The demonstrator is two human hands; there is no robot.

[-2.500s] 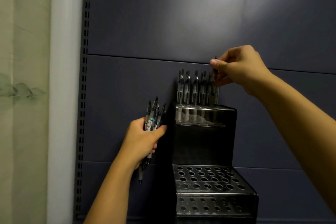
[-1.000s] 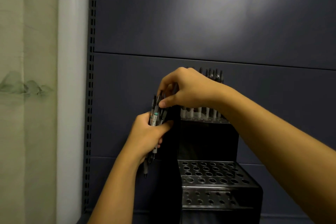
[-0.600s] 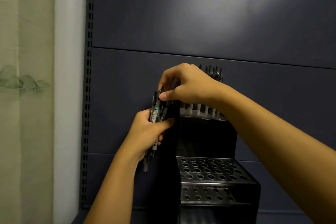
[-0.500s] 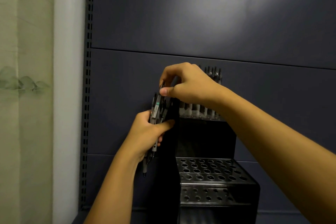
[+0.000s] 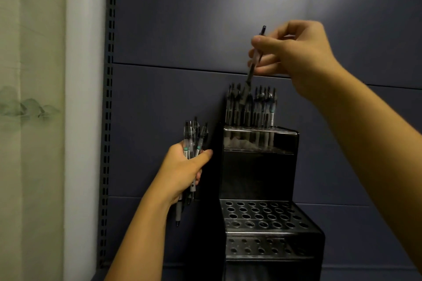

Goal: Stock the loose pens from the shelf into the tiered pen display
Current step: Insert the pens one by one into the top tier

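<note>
Crowding on the top tier is the main hazard. The right hand (image 5: 294, 52) pinches a single pen (image 5: 255, 59) between thumb and fingers, tilted, its lower end already down among the standing pens (image 5: 251, 107) at the back of the tiered pen display (image 5: 258, 166). Which hole the tip is aimed at cannot be made out; the row is dark and tightly packed. If the tip misses a free hole it will likely ride on the perforated plate or wedge against a neighbour, and the slant of the pen could lever an adjacent one askew or lift it out. A drop from here would probably send the pen down onto the lower tiers (image 5: 262, 214), whose holes stand vacant, or behind the rack.

The left hand (image 5: 182, 171) is wrapped round a bundle of loose pens (image 5: 191, 143) just left of the display, tips hanging below the fist. That grip looks loose enough for one to slide out while attention is on the top row.
</note>
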